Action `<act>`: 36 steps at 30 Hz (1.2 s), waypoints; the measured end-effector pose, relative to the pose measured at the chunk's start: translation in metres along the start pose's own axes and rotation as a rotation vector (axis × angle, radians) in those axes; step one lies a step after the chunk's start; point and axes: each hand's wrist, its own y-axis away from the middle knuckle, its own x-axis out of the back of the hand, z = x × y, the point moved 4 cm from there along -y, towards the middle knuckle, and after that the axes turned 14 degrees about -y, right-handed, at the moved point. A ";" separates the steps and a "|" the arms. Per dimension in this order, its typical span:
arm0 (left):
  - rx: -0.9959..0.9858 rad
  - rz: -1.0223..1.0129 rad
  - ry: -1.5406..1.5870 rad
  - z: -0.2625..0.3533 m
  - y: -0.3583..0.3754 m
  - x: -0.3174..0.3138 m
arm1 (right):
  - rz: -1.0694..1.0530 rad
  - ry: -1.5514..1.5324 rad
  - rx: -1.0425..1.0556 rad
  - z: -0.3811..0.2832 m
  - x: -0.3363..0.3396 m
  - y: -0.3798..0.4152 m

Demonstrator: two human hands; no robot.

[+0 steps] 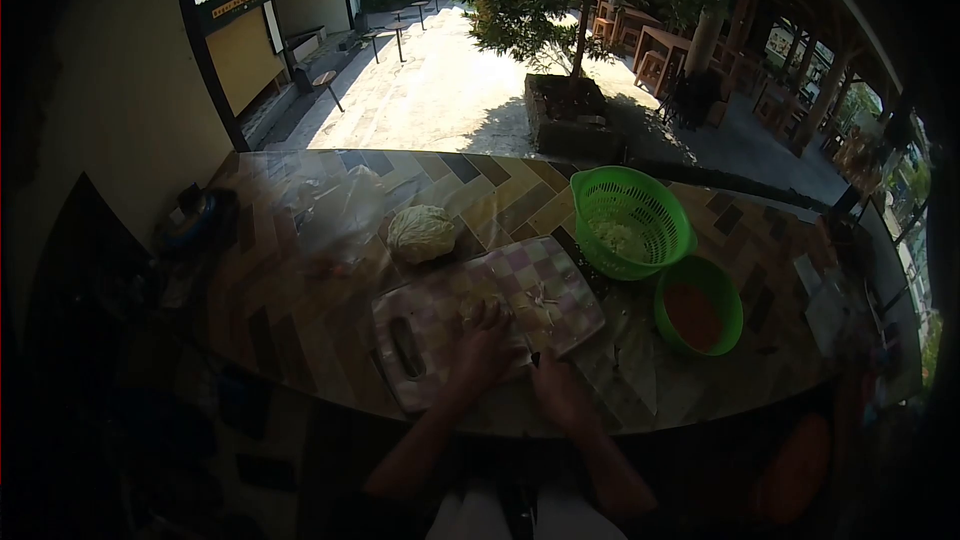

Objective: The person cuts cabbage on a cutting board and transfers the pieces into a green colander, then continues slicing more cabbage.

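Note:
A checkered cutting board (440, 290) lies on the table in front of me. My left hand (483, 345) is on it, fingers bent over a pale piece of cabbage (478, 306), partly hidden under them. Just to the right, my right hand (562, 390) grips a knife (536, 358) by its dark handle; the blade points away from me and shows only faintly. Pale cut shreds (543, 306) are scattered on the board's right half. Beyond the board's far edge sits a cabbage head (421, 233).
A green colander (588, 202) with pale shreds inside stands at the back right. Nearer, a green bowl (733, 312) holds something orange. A clear plastic bag (345, 205) lies at the back left of the patterned table (285, 340). Beyond are a tree planter and wooden furniture.

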 end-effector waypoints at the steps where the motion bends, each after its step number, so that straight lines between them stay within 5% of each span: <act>1: 0.002 -0.005 -0.013 0.000 -0.001 -0.001 | -0.002 -0.021 -0.001 -0.001 0.002 0.004; 9: -0.047 -0.042 -0.008 -0.002 -0.002 -0.001 | -0.048 0.022 -0.100 0.012 0.005 0.050; 18: -0.078 -0.045 -0.008 -0.004 -0.002 0.005 | -0.039 -0.032 0.077 0.011 0.017 0.001; 24: -0.132 -0.072 0.004 -0.011 -0.004 0.002 | -0.038 0.052 -0.018 0.011 0.012 0.004; 30: -0.143 -0.077 0.012 -0.012 -0.003 0.005 | 0.020 0.195 0.245 0.031 -0.009 -0.031; 33: -0.149 -0.068 0.003 -0.011 -0.001 0.010 | 0.189 -0.074 0.125 0.023 0.008 -0.011; 36: -0.144 -0.041 -0.027 -0.012 0.005 0.015 | 0.178 -0.111 0.242 0.038 0.008 -0.026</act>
